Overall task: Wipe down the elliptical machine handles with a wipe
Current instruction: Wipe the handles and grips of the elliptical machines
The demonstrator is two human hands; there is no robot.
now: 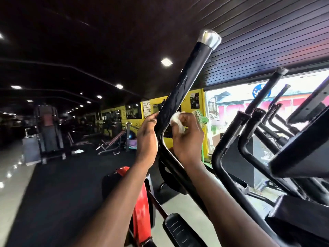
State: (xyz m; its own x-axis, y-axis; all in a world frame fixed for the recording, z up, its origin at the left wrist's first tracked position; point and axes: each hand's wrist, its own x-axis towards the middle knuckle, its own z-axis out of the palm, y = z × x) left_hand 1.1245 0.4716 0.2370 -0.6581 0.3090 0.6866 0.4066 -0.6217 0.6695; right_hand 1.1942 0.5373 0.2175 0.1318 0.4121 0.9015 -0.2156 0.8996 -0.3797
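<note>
head view hides much of the grip: the left hand (pixel 147 136) wraps the black handle (pixel 179 86) from the left at its lower bend, its fingertips curling round the far side out of sight. the right hand (pixel 187 134) sits just right of the handle, fingers curled tight on a crumpled white wipe (pixel 176 121); the wipe's upper edge touches the handle's right flank, though most of the wipe is buried in the fist. both forearms run off the bottom edge.

the handle's long axis leans from lower left up to upper right, ending in a silver cap (pixel 209 39) against the dark slatted ceiling. its black wrap looks wrinkled and glossy at mid-length. below the hands the bar kinks and descends to the lower right, where the arms cover it.

to the right, more black elliptical handles (pixel 249 125) lean the same way, partly cut off by the frame edge. a red shroud (pixel 142 202) and a black pedal (pixel 179 229) lie low between the forearms. far gym benches (pixel 112 139) are dim and blurred, and the bright window (pixel 231 102) is washed out.
</note>
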